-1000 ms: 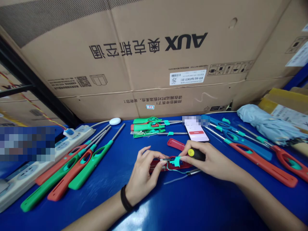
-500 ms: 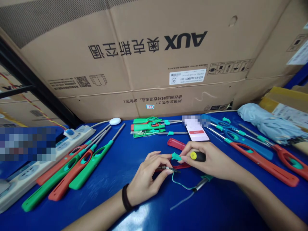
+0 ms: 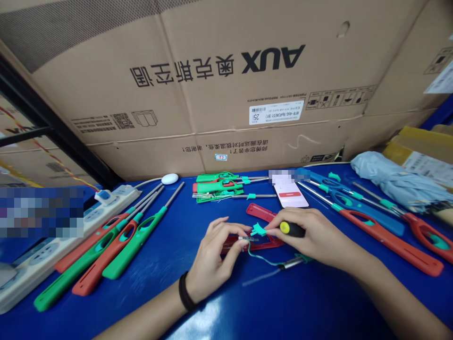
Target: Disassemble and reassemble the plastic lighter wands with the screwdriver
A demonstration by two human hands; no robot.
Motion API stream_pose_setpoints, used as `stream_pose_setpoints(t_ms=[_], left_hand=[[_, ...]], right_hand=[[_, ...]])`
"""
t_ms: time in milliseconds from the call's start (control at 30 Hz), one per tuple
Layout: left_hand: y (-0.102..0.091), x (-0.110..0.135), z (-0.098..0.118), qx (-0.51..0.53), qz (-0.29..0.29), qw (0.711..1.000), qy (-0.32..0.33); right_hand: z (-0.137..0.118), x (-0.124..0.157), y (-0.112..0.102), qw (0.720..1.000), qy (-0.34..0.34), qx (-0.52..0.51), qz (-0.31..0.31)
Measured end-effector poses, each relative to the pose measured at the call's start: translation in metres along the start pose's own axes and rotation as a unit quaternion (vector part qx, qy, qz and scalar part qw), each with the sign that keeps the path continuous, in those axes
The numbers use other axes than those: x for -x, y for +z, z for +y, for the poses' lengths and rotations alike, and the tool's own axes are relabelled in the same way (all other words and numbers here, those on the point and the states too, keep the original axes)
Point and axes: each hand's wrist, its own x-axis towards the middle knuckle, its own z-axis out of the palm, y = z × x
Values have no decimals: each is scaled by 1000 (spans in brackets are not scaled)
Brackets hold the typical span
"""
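My left hand [image 3: 220, 250] pinches a small slim part [image 3: 244, 239] with a thin pale-green wire [image 3: 264, 259] trailing from it. Between my right hand's [image 3: 311, 231] thumb and forefinger is a teal lighter trigger [image 3: 259, 230]; the same hand keeps a screwdriver [image 3: 293, 230] with a black and yellow handle tucked in its grip. The trigger and the small part are close together. Below them lies a red lighter shell half [image 3: 271, 242], partly covered by my fingers. The wire runs to a metal tube [image 3: 293, 262], from which a clear hose [image 3: 260, 278] sticks out.
Another red shell piece [image 3: 260, 211] lies behind my hands, near a phone [image 3: 292, 196]. Green lighter parts [image 3: 219, 187] are at the back. Whole lighters lie left [image 3: 132, 245] and right [image 3: 389, 241]. A power strip [image 3: 46, 252] borders the left; a large cardboard box [image 3: 198, 108] stands behind.
My left hand has risen slightly, bringing the small part nearer the trigger and tilting it. The wire, metal tube and clear hose have shifted up and left. The right hand keeps its grip.
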Motion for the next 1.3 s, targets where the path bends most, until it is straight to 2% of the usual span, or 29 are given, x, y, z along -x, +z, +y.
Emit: stream_pose_setpoints(t_ms=[167, 467, 633, 1033, 1167, 1300], left_hand=[[-1, -2, -3, -41, 50, 997, -40], [0, 0, -2, -44, 41, 998, -30], [0, 0, -3, -45, 58, 996, -40], [1, 0, -2, -27, 40, 998, -36], [2, 1, -4, -15, 59, 997, -44], [2, 1, -5, 3, 74, 997, -24]], right_hand=[[3, 0, -3, 999, -31, -13, 14], [-2, 1, 1, 999, -29, -32, 2], [-3, 1, 0, 999, -18, -27, 15], [-2, 2, 8, 998, -44, -54, -13], [-2, 3, 10, 998, -26, -53, -19], [-4, 3, 11, 998, 10, -56, -36]])
